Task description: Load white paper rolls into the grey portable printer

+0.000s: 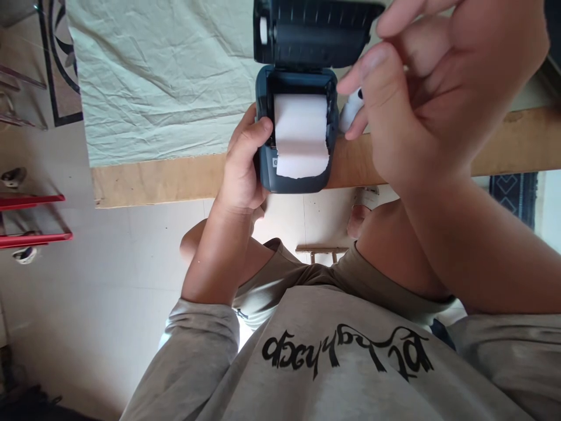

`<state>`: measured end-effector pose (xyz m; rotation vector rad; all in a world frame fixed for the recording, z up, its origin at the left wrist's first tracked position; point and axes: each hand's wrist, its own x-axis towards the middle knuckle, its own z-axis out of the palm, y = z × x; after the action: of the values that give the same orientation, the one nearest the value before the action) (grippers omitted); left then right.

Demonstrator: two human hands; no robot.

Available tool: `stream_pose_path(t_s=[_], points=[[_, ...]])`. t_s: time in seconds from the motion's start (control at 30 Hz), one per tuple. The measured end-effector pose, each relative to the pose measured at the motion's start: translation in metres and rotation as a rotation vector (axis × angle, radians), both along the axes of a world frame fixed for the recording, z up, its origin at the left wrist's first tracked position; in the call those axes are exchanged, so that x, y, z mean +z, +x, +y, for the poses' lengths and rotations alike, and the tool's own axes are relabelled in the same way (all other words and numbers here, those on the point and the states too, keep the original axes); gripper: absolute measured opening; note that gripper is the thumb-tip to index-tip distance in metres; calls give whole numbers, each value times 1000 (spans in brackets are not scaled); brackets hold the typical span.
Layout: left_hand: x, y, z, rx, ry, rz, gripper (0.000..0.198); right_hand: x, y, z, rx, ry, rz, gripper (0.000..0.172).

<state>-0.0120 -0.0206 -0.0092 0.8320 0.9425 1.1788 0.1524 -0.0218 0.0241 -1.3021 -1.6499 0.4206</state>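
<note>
My left hand (pixel 246 161) is closed around the left side of a dark portable receipt printer (pixel 295 186), its thumb on the edge of the paper bay. The printer's lid (pixel 322 35) stands open, swung back away from me. A roll of white paper (pixel 301 117) lies in the bay, and its torn end hangs over the front. Close to the lid's right edge is my right hand (pixel 416 82), fingers loosely bent and apart; whether a fingertip touches the lid I cannot tell. Partly hidden behind those fingers is a small white object (pixel 349 111) with a dark spot.
A pale green cloth (pixel 166 76) covers the table, whose wooden edge (pixel 158 178) runs below the printer. My legs are under that edge. Red-edged racks (pixel 35 238) stand on the floor at left, and a dark patterned mat (pixel 513 199) lies at right.
</note>
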Motion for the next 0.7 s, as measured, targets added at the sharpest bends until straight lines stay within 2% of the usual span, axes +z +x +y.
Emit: stream_pose_path(t_s=[0.07, 0.2, 0.33, 0.53, 0.7], points=[[-2, 0, 0, 8, 24, -1, 35, 0, 0, 2, -35, 62, -90, 27], [-1, 2, 1, 13, 85, -33, 29, 6, 1, 7, 62, -30, -341, 24], [-2, 3, 2, -9, 98, -43, 28, 20, -4, 10, 31, -201, -540, 42], [-2, 4, 2, -11, 71, -50, 23, 18, -7, 18, 74, -288, -681, 34], [3, 5, 0, -7, 64, -38, 21, 18, -10, 22, 55, -378, -803, 37]])
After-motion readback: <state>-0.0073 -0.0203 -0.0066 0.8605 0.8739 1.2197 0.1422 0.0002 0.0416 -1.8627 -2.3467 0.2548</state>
